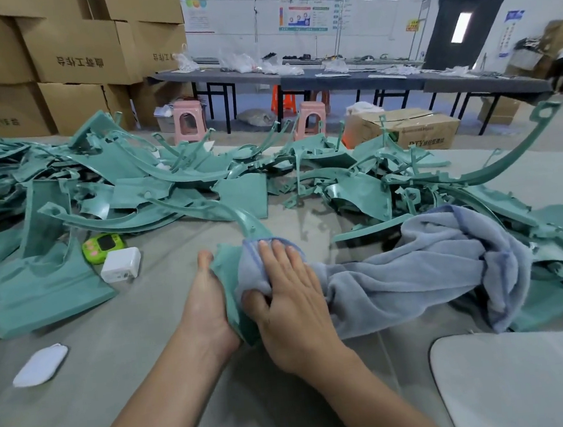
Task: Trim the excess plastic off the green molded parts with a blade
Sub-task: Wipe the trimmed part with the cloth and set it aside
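L-hand grip (206, 299) clamps green part (227, 270); R-hand grip (293, 301) (thumb likely pinching) presses towel (416, 269).

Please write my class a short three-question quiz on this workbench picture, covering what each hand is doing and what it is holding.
1. True or false: the right hand holds a blade.
2. What does the left hand grip?
A. a green molded part
B. a pair of scissors
C. a hammer
3. In a few words: what does the right hand hold against that part?

Key
1. False: no blade shows in either hand.
2. A
3. The grey-blue towel, with the fingers laid flat on top of it.
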